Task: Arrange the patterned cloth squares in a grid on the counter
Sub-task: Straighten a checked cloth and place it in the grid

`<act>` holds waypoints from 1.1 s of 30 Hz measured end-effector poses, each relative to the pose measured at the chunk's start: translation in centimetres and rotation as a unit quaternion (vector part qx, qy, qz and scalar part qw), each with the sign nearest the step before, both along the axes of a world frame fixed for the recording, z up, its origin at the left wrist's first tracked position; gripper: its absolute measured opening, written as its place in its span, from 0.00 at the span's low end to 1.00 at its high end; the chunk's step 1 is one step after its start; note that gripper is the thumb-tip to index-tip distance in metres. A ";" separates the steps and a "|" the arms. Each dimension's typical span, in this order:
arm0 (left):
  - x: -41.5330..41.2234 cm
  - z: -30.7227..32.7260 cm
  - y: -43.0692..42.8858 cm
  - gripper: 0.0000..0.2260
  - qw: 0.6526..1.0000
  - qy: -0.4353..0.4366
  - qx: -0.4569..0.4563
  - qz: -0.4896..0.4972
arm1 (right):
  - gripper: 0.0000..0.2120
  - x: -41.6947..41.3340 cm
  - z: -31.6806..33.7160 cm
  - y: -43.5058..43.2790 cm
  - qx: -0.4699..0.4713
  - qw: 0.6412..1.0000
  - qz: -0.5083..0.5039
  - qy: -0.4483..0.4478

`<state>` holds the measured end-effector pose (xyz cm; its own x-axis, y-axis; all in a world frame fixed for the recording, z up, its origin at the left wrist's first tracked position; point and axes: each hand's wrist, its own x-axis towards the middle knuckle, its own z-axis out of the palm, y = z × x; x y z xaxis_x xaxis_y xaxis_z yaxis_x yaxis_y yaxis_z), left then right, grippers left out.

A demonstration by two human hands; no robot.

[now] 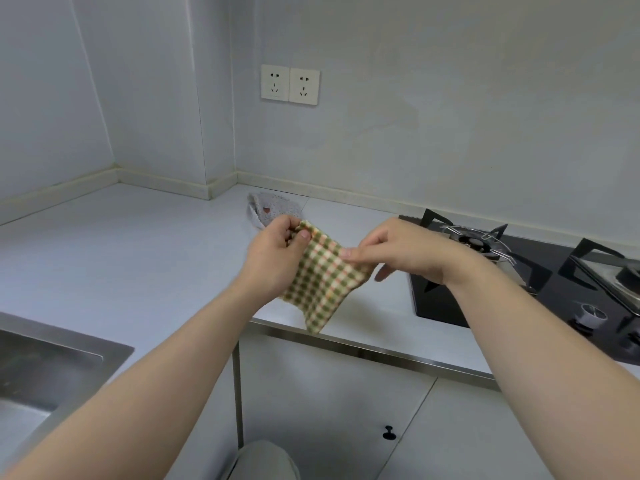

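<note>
A green, cream and orange checked cloth square hangs in the air above the front edge of the white counter. My left hand pinches its upper left corner. My right hand pinches its upper right edge between thumb and fingers. The cloth droops below both hands. Behind my left hand a small heap of pale dotted cloth squares lies on the counter near the back wall; my hand hides part of it.
A black gas hob with pan supports fills the counter's right side. A steel sink sits at the lower left. Two wall sockets are above the counter. Cabinet doors with a black knob are below.
</note>
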<state>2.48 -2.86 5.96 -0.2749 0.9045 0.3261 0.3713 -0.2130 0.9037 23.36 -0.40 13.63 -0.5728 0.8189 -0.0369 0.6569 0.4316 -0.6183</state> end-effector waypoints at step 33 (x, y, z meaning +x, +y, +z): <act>7.6 -4.5 4.9 0.11 0.993 0.012 -0.026 0.111 | 0.25 -1.3 -12.1 4.5 0.106 0.890 -0.357 0.263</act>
<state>10.12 2.08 1.47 -0.4628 0.8380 0.2891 0.4259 -0.0757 0.9016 22.10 4.14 1.51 0.2043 0.9378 0.2805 0.4548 0.1628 -0.8756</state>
